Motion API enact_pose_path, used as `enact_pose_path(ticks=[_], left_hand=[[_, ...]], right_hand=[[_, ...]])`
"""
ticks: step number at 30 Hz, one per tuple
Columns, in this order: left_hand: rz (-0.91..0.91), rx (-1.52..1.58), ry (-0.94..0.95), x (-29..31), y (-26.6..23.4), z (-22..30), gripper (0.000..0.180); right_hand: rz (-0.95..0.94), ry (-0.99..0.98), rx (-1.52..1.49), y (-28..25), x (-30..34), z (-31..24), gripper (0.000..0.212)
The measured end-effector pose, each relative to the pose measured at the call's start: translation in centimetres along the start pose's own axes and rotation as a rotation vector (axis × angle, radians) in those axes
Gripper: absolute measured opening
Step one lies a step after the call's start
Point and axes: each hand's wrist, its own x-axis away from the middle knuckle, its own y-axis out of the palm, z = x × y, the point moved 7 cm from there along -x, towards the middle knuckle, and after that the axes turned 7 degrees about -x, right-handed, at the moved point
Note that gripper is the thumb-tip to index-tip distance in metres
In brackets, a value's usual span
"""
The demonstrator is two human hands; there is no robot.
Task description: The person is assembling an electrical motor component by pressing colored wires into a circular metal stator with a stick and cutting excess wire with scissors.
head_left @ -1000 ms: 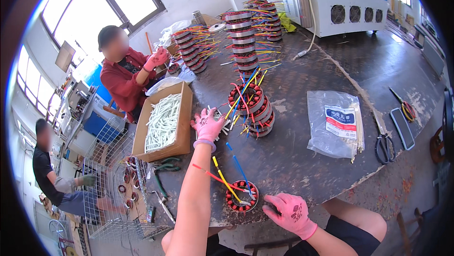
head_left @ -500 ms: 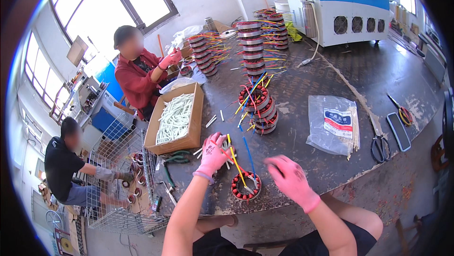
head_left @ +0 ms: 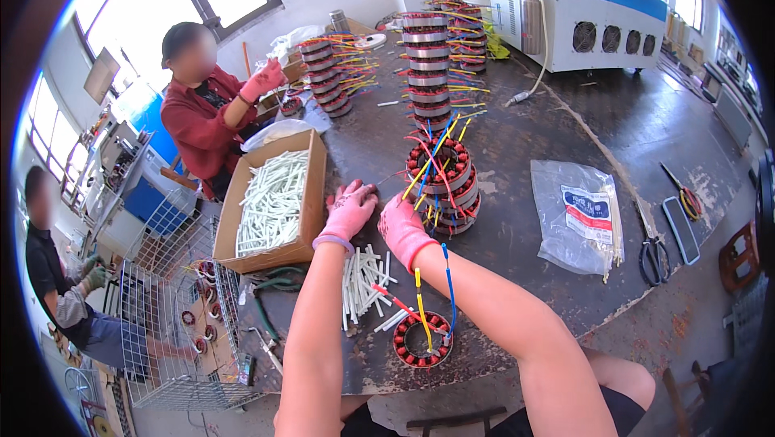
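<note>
Both my hands wear pink gloves and reach forward over the dark table. My left hand (head_left: 352,209) lies on the tabletop beside the cardboard box, its fingers stretched out. My right hand (head_left: 404,231) is next to it, at the left side of the near stack of wound stator rings (head_left: 440,167); its fingertips are partly hidden, so a grip cannot be made out. A loose pile of thin white tubes (head_left: 363,285) lies just below my hands. Between my forearms, one stator ring (head_left: 423,340) with red coils rests flat, its yellow, blue and red leads standing up.
The cardboard box (head_left: 315,195) is full of white tubes. Taller stator stacks (head_left: 426,66) stand behind. A plastic bag (head_left: 575,215), scissors (head_left: 652,258) and phone (head_left: 680,230) lie to the right; green-handled pliers (head_left: 278,280) left. A co-worker (head_left: 206,106) sits beyond the box, another (head_left: 60,284) far left.
Both my hands have moved forward, away from the single stator and its leads. The right came across from its right side. The white tube pile now shows. My view has shifted slightly.
</note>
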Motion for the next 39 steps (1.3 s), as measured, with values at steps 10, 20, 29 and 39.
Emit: enact_pose_path(ticks=[10, 20, 29, 39], left_hand=[[-0.128, 0.085, 0.304, 9.1, -3.1, 1.1, 0.028], [0.064, 0.101, 0.690, 18.2, -6.0, 8.9, 0.032], [0.032, 0.148, 0.768, 18.3, -3.2, 7.8, 0.021], [0.135, 0.121, 0.633, 19.6, -6.4, 4.3, 0.022]], right_hand=[[0.802, -0.331, -0.427, -3.1, 4.8, 0.0, 0.017], [0.690, 0.049, -1.614, -1.3, 23.0, 8.0, 0.014], [0.553, 0.370, -1.953, 4.3, 35.2, 5.5, 0.021], [0.151, 0.486, -2.144, 4.9, 38.0, -2.9, 0.027]])
